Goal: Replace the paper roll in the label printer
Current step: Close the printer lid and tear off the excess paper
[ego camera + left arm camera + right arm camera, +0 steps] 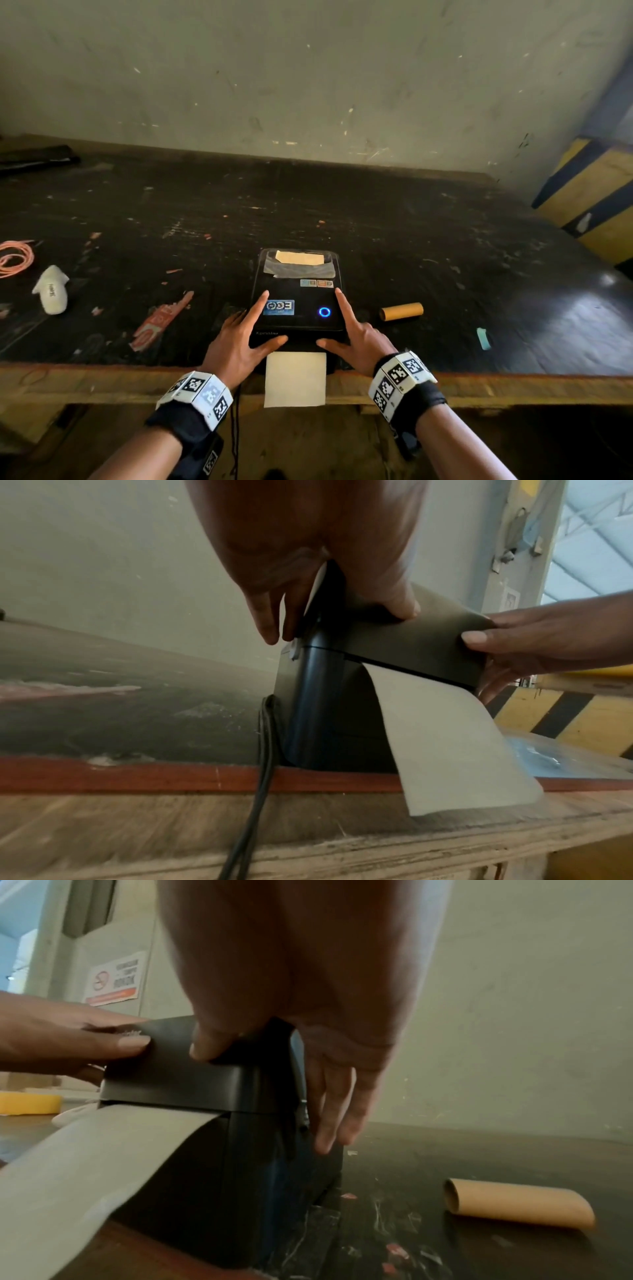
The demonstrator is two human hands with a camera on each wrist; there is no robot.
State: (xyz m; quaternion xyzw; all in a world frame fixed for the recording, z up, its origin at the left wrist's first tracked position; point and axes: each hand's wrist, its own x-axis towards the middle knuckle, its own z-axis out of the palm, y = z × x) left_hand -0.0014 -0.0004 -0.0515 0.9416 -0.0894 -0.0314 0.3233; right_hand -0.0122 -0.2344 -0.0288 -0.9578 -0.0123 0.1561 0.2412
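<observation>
The black label printer (301, 301) stands at the table's front edge with its lid down and a blue ring light (324, 311) lit. A strip of white paper (295, 378) comes out of its front slot and hangs over the edge. My left hand (251, 325) rests on the lid's front left corner, the index finger straight on top and the thumb along the front. My right hand (349, 329) lies the same way on the front right corner. In the wrist views the other fingers (263, 620) (332, 1123) hang straight down the printer's sides. An empty cardboard core (401, 311) lies to the right.
Left of the printer lie a red-and-white wrapper (161, 322), a white object (51, 289) and a coil of pink cord (15, 257). A teal scrap (483, 338) lies at right. A black cable (260, 791) drops over the wooden table edge (102, 380). A yellow-and-black striped post (589, 205) stands far right.
</observation>
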